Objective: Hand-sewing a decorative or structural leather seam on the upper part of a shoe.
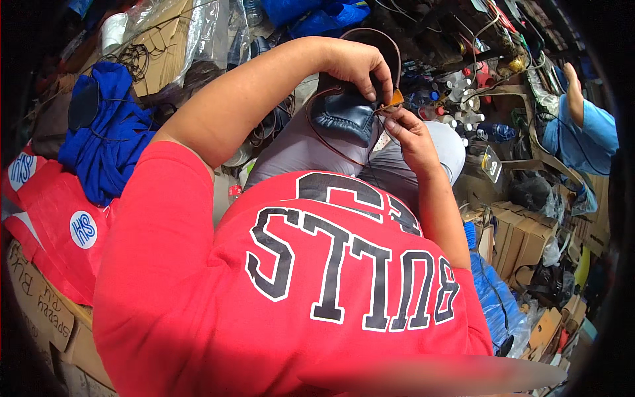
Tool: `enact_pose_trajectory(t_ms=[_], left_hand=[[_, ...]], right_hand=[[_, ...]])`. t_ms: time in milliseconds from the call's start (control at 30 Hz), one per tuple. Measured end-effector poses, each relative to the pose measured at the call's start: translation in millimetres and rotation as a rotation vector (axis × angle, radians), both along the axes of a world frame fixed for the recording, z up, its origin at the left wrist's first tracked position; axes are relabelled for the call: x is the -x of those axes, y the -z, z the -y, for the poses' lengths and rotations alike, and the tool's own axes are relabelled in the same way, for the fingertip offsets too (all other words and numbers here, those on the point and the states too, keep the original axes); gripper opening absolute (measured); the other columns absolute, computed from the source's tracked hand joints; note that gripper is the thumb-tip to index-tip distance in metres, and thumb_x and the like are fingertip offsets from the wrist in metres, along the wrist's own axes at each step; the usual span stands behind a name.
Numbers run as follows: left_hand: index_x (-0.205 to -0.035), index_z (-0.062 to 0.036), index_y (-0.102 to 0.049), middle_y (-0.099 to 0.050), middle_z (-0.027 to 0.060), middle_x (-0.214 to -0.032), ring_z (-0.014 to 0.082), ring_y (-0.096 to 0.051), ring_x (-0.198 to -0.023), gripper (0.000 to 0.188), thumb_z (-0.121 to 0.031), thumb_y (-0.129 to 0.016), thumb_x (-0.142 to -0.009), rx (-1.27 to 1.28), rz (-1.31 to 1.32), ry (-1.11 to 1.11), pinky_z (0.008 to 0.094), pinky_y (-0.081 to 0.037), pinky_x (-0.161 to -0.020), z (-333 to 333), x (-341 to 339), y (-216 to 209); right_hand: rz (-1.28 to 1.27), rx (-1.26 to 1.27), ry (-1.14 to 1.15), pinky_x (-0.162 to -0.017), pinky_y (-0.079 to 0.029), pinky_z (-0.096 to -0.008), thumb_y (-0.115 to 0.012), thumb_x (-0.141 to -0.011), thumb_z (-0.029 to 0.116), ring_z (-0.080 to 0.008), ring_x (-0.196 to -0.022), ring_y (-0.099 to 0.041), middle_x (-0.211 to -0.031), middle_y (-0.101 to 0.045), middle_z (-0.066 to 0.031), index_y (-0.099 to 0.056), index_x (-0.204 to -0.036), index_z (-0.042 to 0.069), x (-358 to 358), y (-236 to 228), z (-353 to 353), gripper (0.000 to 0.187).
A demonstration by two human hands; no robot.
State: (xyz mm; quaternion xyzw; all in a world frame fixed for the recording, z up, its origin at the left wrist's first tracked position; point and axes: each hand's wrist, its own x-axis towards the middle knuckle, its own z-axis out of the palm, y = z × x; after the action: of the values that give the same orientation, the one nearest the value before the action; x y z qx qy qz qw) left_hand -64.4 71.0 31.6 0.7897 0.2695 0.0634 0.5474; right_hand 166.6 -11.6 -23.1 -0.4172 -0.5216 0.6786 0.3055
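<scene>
A dark blue leather shoe (345, 120) with a gathered, stitched toe rests across my lap, between my grey-clad thighs (284, 149). Above its right side, both hands meet in a pinch. My left hand (360, 66) reaches over from the far side, thumb and fingers bent down and closed; what lies between the tips is too small to tell. My right hand (411, 137) pinches a small orange-brown piece (395, 100) from below. A thin brown strip (319, 135) loops around the shoe and runs up to the fingers. Another curve of it arches behind my left hand.
Blue cloth (106, 132) and a red bag (56, 228) lie at left, over cardboard (43, 301). Several plastic bottles (463, 99) crowd the right, beside a worn frame (522, 119). Another person's arm (574, 96) shows at far right. Flattened boxes (519, 238) stand lower right.
</scene>
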Motion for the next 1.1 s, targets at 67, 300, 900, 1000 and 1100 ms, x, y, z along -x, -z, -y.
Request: enact_pose_trajectory(t_ms=[67, 300, 900, 1000, 1100], left_hand=[[-0.102, -0.005, -0.068, -0.069, 0.0047, -0.094, 0.0127, -0.06, -0.085, 0.029, -0.002, -0.068, -0.073, -0.008, 0.013, 0.01, 0.0268, -0.045, -0.084, -0.5, 0.2, 0.9], [-0.101, -0.005, -0.068, -0.069, 0.0053, -0.093, 0.0136, -0.06, -0.085, 0.029, -0.002, -0.068, -0.072, -0.034, 0.044, -0.008, 0.0267, -0.045, -0.083, 0.3, 0.1, 5.6], [-0.096, -0.006, -0.069, -0.07, 0.0047, -0.089, 0.0139, -0.063, -0.081, 0.028, 0.0, -0.069, -0.069, -0.121, 0.095, -0.103, 0.0278, -0.048, -0.079, 11.9, -0.6, 2.7], [-0.094, -0.007, -0.07, -0.069, 0.0053, -0.089, 0.0179, -0.062, -0.083, 0.028, -0.001, -0.07, -0.067, -0.094, 0.072, -0.142, 0.0289, -0.047, -0.08, 15.6, 4.2, 3.9], [-0.094, -0.0102, -0.07, -0.066, 0.0032, -0.092, 0.0212, -0.059, -0.093, 0.031, -0.005, -0.072, -0.064, -0.42, 0.156, -0.172, 0.0337, -0.044, -0.085, 25.2, 10.5, 4.9]], right_hand=[[0.0, 0.013, -0.027, -0.084, -0.036, -0.022, -0.061, -0.086, 0.011, -0.0072, -0.09, -0.048, -0.091, -0.057, 0.0037, -0.063, -0.099, 0.003, -2.1, 0.7, -3.7, 0.015], [-0.035, 0.116, -0.065, -0.086, -0.035, -0.0225, -0.06, -0.086, 0.01, -0.0083, -0.094, -0.049, -0.1, -0.059, 0.0015, -0.062, -0.1, 0.003, 0.3, -9.6, -7.0, 0.015], [-0.142, 0.119, 0.147, -0.082, -0.041, -0.0239, -0.064, -0.084, 0.006, -0.0102, -0.088, -0.055, -0.095, -0.064, -0.0024, -0.065, -0.103, 0.001, 11.8, 2.2, 8.4, 0.02], [-0.085, 0.057, 0.102, -0.079, -0.041, -0.0235, -0.066, -0.083, 0.007, -0.0082, -0.086, -0.054, -0.094, -0.063, -0.0012, -0.065, -0.101, 0.002, 9.2, 0.8, 10.2, 0.019], [-0.047, -0.016, 0.169, -0.075, -0.04, -0.0223, -0.068, -0.083, 0.01, -0.007, -0.082, -0.052, -0.09, -0.063, 0.0004, -0.065, -0.097, 0.003, 3.5, 2.9, 17.5, 0.016]])
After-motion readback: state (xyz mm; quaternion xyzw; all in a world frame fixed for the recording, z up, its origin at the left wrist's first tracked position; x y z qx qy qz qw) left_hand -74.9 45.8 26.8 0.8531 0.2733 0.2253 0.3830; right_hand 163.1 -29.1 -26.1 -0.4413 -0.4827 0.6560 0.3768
